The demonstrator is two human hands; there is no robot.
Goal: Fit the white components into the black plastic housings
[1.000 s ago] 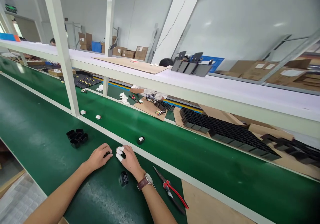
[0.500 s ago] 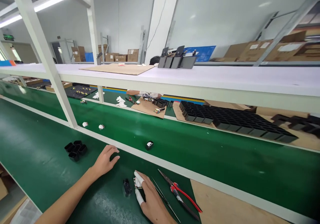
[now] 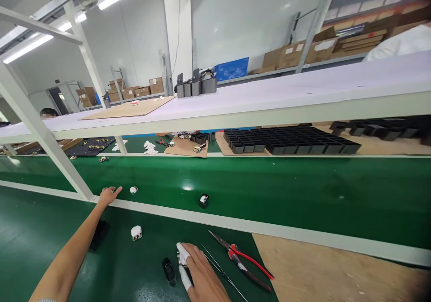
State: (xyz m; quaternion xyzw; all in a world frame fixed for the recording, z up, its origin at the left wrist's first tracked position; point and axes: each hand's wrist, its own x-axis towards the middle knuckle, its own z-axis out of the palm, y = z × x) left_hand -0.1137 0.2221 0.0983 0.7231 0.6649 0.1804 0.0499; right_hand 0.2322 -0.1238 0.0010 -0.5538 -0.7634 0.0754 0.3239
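My right hand [image 3: 204, 273], with white covers on the thumb and a finger, pinches a small circuit board [image 3: 182, 259] topped with white material. Left of it a small black plastic housing [image 3: 169, 270] lies on the green bench. Tweezers [image 3: 224, 273] and red-and-black long-nose pliers [image 3: 240, 261] rest to its right. My left hand [image 3: 109, 195] reaches over the white rail beside the post, thumb spread from the fingers; whatever is beneath it is mostly hidden. Near it, a white-topped board [image 3: 134, 189] sits on the green belt. Another white-topped board [image 3: 136, 233] stands on the bench.
A black cup with white inside [image 3: 204, 200] stands on the belt [image 3: 286, 194]. My left forearm partly covers black cups [image 3: 99, 234]. The post [image 3: 43, 135] and overhead shelf [image 3: 256, 106] frame the reach. Rows of black cups [image 3: 289, 142] line the far side.
My left hand has moved from the bench out to the rail and belt edge. A white-topped board now shows on the bench near where it was. My right hand keeps its pinch; the view has shifted.
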